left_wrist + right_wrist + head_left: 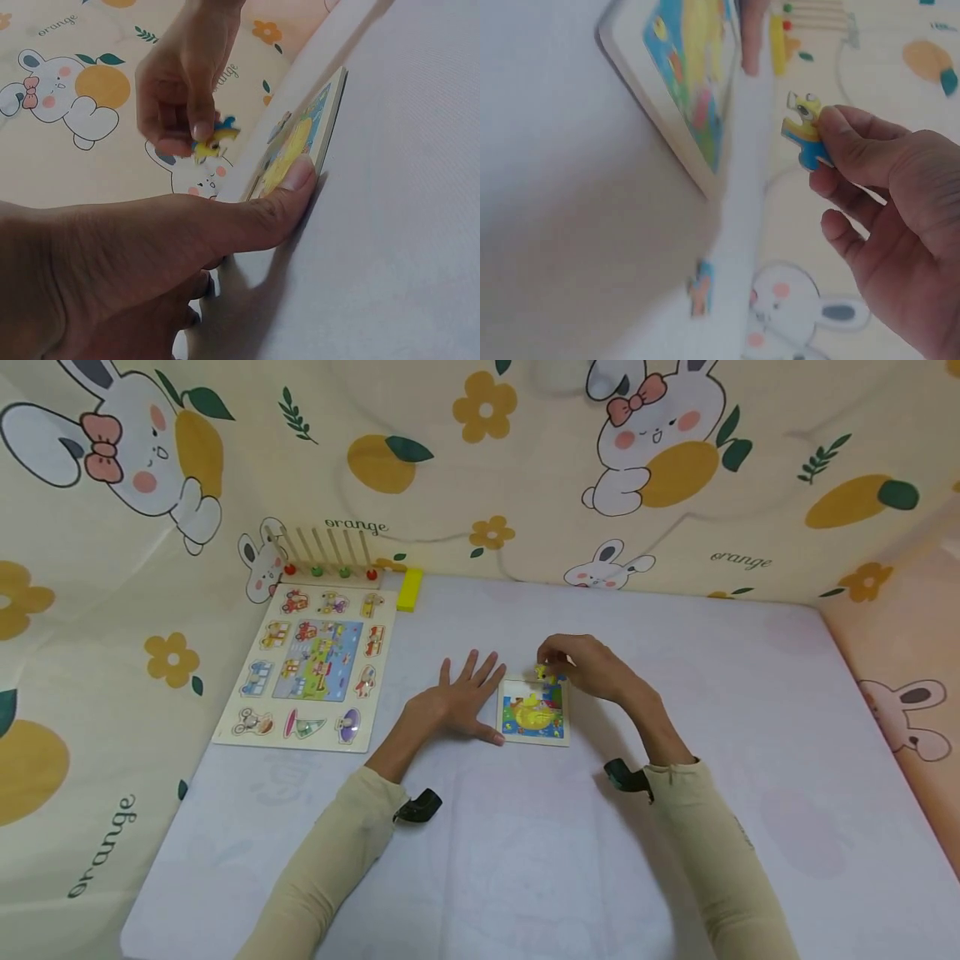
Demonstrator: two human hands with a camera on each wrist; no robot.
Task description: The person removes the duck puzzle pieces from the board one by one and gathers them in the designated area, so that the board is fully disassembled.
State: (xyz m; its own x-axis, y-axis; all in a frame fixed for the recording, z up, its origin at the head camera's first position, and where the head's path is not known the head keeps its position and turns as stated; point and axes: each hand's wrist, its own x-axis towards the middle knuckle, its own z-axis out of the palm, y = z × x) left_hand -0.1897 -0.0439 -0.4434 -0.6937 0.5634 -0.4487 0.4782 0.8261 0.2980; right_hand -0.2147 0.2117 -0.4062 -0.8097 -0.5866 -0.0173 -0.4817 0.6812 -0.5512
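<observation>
A small square jigsaw puzzle (534, 717) with a pale wooden frame and a yellow duck picture lies on the table. My right hand (592, 667) pinches a yellow and blue puzzle piece (804, 129) between thumb and fingers, raised over the puzzle's far edge. An eye is printed on that piece. With fingers spread, my left hand (453, 700) lies flat just left of the puzzle; its thumb (298, 174) is at the frame's edge. Another puzzle piece (700, 289), blurred, lies on the table near the puzzle in the right wrist view.
To the left lies a larger picture board (378, 693) with vehicles and toys around a blue centre scene. Behind it stands a wooden rack (330, 578) with upright rods and red and green beads. A yellow block (409, 590) sits beside the rack. Patterned cloth (525, 477) rises at the back.
</observation>
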